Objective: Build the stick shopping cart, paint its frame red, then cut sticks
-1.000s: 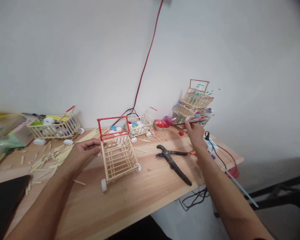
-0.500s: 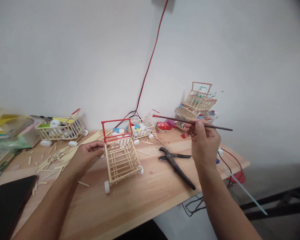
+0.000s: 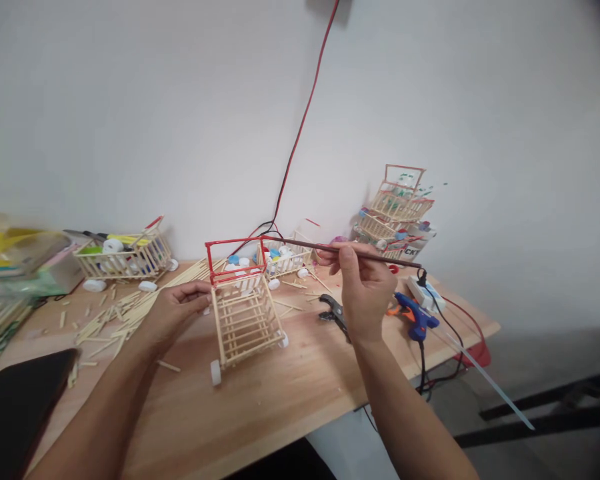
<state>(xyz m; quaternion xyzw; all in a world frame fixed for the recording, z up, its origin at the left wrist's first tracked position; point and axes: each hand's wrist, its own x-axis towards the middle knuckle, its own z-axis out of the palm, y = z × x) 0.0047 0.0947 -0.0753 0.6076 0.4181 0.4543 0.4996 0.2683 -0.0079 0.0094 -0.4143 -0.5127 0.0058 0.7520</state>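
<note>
A miniature shopping cart (image 3: 247, 327) of thin wooden sticks, with white wheels and a red-painted handle frame (image 3: 236, 243), stands in the middle of the table. At its back left corner, just under the handle, my left hand (image 3: 183, 307) grips it with closed fingers. My right hand (image 3: 363, 283) pinches a slim dark paintbrush (image 3: 305, 245) held nearly level. The brush tip meets the handle's top right corner. Below that hand lie dark pincers (image 3: 336, 313), partly covered by it. The dish of red paint is hidden behind my right hand.
Loose sticks (image 3: 115, 320) litter the left. A filled stick cart (image 3: 125, 260) and another small cart (image 3: 287, 257) stand near the wall, with stacked carts (image 3: 397, 207) at the right. A blue glue gun (image 3: 415, 317), power strip (image 3: 427, 293) and black phone-like slab (image 3: 25, 407) are around.
My right hand has moved left with the paintbrush, bringing its tip to the cart's red handle. The glue gun is uncovered. My left hand and the cart stay put.
</note>
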